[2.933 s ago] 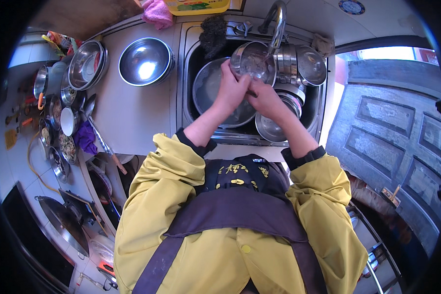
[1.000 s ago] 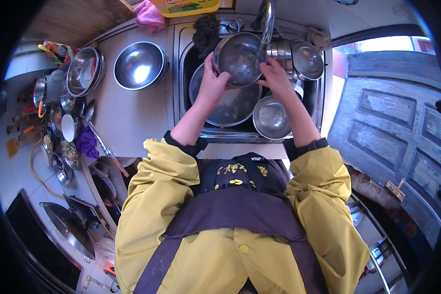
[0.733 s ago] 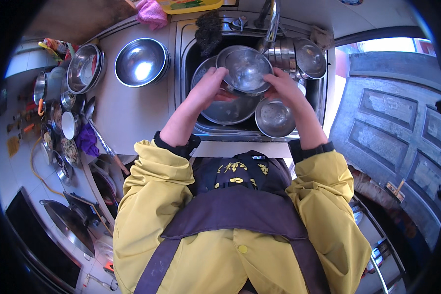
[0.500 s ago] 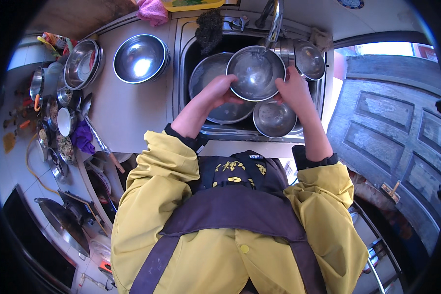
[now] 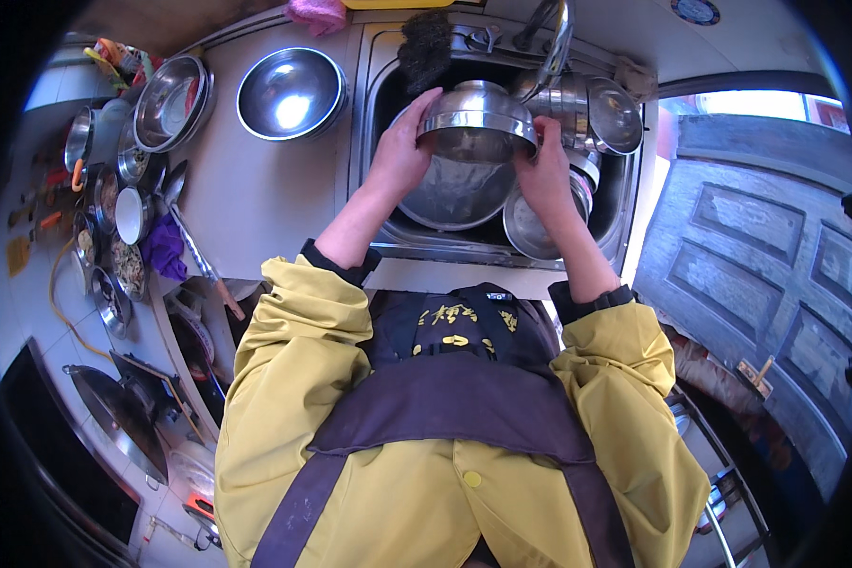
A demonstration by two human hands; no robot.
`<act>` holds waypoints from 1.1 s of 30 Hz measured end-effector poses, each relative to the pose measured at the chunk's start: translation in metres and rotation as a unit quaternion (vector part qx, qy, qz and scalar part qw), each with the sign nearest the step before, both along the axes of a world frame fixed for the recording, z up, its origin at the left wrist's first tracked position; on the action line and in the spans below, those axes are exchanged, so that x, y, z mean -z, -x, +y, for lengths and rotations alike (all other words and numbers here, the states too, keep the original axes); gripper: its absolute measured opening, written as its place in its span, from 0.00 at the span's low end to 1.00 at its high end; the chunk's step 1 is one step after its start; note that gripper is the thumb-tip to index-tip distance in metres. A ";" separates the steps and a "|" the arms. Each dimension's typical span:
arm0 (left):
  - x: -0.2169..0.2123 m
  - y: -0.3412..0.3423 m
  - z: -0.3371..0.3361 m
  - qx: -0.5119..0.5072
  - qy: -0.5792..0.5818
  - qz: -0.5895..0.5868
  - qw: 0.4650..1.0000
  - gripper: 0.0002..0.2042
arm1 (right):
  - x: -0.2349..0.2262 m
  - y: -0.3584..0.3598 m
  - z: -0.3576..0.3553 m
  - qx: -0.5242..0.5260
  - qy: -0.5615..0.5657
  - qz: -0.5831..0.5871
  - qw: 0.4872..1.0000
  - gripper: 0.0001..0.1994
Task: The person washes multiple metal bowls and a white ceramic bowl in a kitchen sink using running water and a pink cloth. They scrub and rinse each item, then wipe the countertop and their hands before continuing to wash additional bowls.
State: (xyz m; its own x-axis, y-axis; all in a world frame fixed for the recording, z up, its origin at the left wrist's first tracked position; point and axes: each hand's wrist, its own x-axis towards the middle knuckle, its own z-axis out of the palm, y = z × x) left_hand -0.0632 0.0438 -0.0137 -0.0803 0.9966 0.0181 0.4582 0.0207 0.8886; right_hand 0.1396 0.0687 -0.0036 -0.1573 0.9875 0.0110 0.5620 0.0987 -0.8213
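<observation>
Over the sink [image 5: 374, 104] I hold a steel bowl [image 5: 478, 118] tipped on its side, its mouth turned down toward me. My left hand [image 5: 405, 147] is closed on its left rim, and my right hand [image 5: 543, 168] grips the right side. Beneath it a large steel basin [image 5: 454, 194] sits in the sink. Partly covered by my right hand and wrist, a smaller steel bowl [image 5: 528, 227] leans beside the basin. Several stacked steel bowls [image 5: 615, 115] lie sideways at the sink's right. The faucet [image 5: 557, 57] hangs just behind the held bowl.
A dark scrubber [image 5: 424, 52] rests on the sink's back left rim. Left on the counter [image 5: 256, 204] stand nested steel bowls [image 5: 291, 93] and more steel basins [image 5: 170, 102]. A ladle [image 5: 191, 241] and purple cloth [image 5: 165, 248] lie farther left. A panelled door [image 5: 738, 227] stands at right.
The held bowl, facing up half a second ago, is now tipped over with its base toward the faucet. The small bowl in the sink looks tilted now. The whole view has shifted slightly.
</observation>
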 end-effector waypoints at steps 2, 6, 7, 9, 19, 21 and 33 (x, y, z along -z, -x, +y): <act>-0.007 0.008 -0.003 -0.002 -0.066 0.079 0.995 0.29 | -0.001 0.006 -0.001 -0.017 -0.033 0.019 0.999 0.21; -0.019 0.022 -0.004 -0.023 -0.153 0.131 0.979 0.33 | -0.009 0.016 0.002 -0.053 -0.137 -0.025 0.989 0.24; -0.020 0.025 -0.004 -0.030 -0.181 0.135 0.974 0.34 | -0.011 0.018 0.004 -0.067 -0.167 -0.013 0.984 0.24; -0.022 0.031 -0.003 -0.041 -0.238 0.141 0.960 0.34 | -0.015 0.022 0.008 -0.093 -0.224 0.009 0.970 0.24; -0.021 0.049 -0.015 -0.089 -0.241 0.162 0.953 0.27 | -0.025 0.056 0.005 -0.095 -0.182 -0.027 0.978 0.25; -0.032 0.058 -0.018 -0.096 -0.176 0.176 0.964 0.22 | -0.034 0.064 0.007 -0.070 -0.117 -0.005 0.991 0.19; -0.073 0.158 -0.022 -0.323 0.068 0.179 0.927 0.25 | -0.025 0.180 0.045 -0.104 0.287 0.183 0.934 0.13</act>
State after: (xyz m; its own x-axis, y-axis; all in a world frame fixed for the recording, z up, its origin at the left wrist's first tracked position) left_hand -0.2207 0.0216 0.0597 -0.6745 0.7373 0.0369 0.5755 0.4939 0.6519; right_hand -0.0403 0.1137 0.0218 -0.4369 0.7950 -0.4209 0.2509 -0.3417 -0.9057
